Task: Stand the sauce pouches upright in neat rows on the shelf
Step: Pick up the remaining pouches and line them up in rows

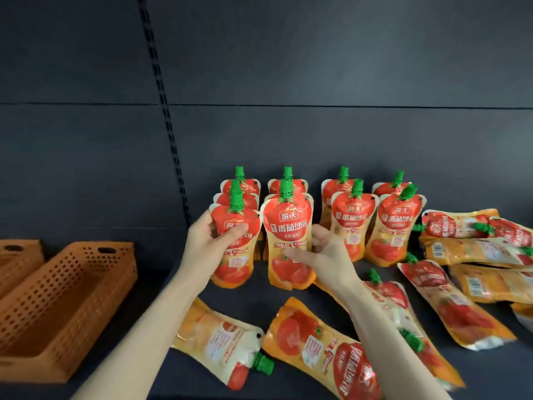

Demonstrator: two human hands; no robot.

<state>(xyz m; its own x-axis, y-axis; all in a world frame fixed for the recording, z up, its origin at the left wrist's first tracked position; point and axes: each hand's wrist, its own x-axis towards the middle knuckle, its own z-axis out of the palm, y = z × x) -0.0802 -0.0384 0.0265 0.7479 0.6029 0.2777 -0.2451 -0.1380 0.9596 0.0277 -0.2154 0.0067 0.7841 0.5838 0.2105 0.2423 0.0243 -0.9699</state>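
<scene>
Red and orange sauce pouches with green caps stand upright in rows on the dark shelf (259, 301). My left hand (212, 241) grips the front pouch (235, 249) of the leftmost row, thumb across its face. My right hand (323, 255) holds the front pouch (288, 241) of the second row from its right side, fingers behind it and thumb on its front. Two more upright pouches (352, 223) (395, 229) stand to the right. Several pouches lie flat in front, among them one (225, 342) and another (326, 345).
More flat pouches (476, 252) are piled at the right. Two orange perforated baskets (66, 298) sit at the left on the shelf. A dark back panel with a slotted upright (170, 131) rises behind the rows.
</scene>
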